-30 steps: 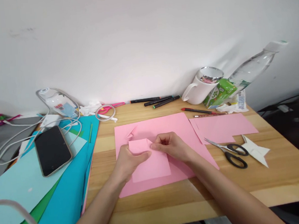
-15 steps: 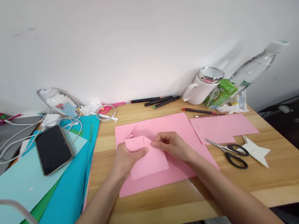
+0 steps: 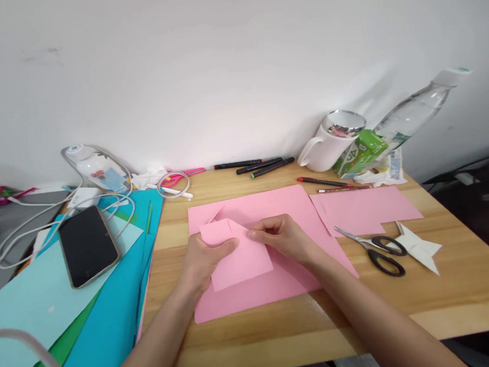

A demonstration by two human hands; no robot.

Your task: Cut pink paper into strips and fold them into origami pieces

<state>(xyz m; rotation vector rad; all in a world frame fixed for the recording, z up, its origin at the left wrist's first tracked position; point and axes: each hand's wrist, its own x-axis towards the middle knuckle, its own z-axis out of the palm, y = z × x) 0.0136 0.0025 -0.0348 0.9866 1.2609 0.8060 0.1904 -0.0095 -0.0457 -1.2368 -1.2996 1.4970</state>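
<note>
Between my hands is a pink sheet of paper (image 3: 243,264) with creases and a slanted upper right edge. My left hand (image 3: 202,259) grips its left side, thumb lying across the front and the other fingers hidden behind. My right hand (image 3: 278,235) pinches the slanted right edge between thumb and forefinger. Under it lies a larger pink sheet (image 3: 308,217) on the wooden table. A small folded pink piece (image 3: 217,214) pokes up just beyond the held paper.
Scissors (image 3: 378,250) and a white folded paper shape (image 3: 419,249) lie at right, beside pink offcuts (image 3: 368,209). Markers (image 3: 264,165), a white mug (image 3: 329,143), a green carton (image 3: 360,152) and a bottle (image 3: 419,109) line the back. A phone (image 3: 88,244) rests on coloured paper (image 3: 106,318) at left.
The held paper has shifted slightly left and its top edge has tilted a little. My left hand has moved slightly left with it; my right hand keeps its pinch nearly in place.
</note>
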